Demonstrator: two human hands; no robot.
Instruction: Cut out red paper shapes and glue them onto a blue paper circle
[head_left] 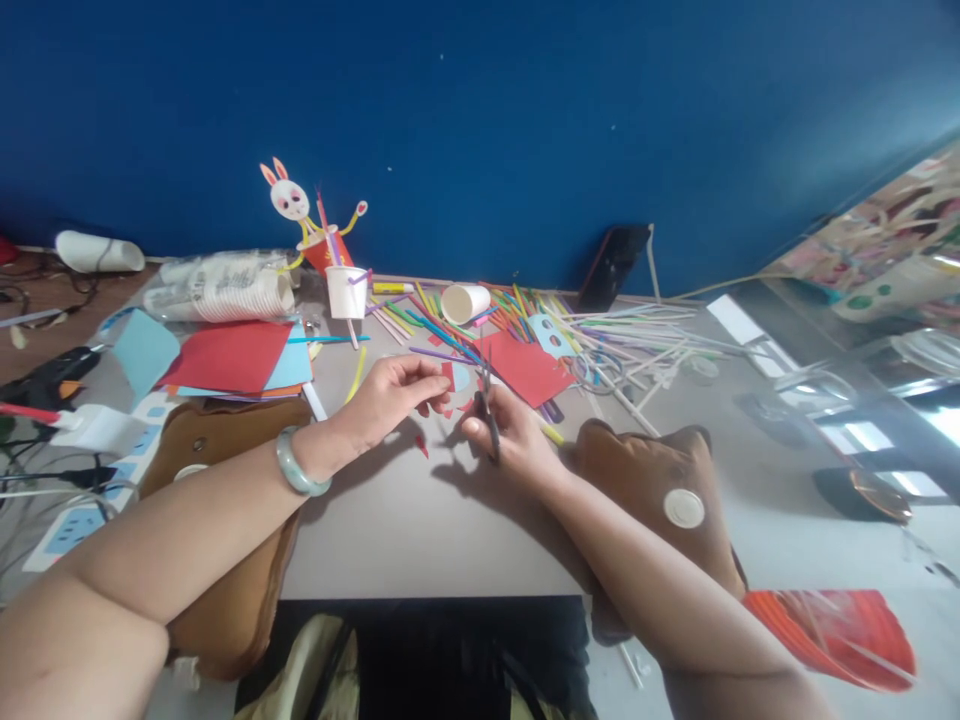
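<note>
My left hand (405, 388), with a jade-coloured bangle at the wrist, is closed in a pinch. A small piece of red paper (448, 372) shows right at its fingertips. A pair of scissors (487, 395) is gripped in my right hand (514, 435), blades pointing up and away from me, a little to the right of the left fingertips. Red and light blue paper scraps (463, 380) lie on the table just beyond both hands. One red scrap (422, 446) rests nearer to me.
Pipe cleaners (517, 315), a paper cup on its side (465, 302) and a red sheet (529, 368) lie beyond my hands. A rabbit figure (289, 200) stands at back left. Brown cushions (637, 480) flank my forearms. A glue gun (52, 372) and power strip (79, 525) are left.
</note>
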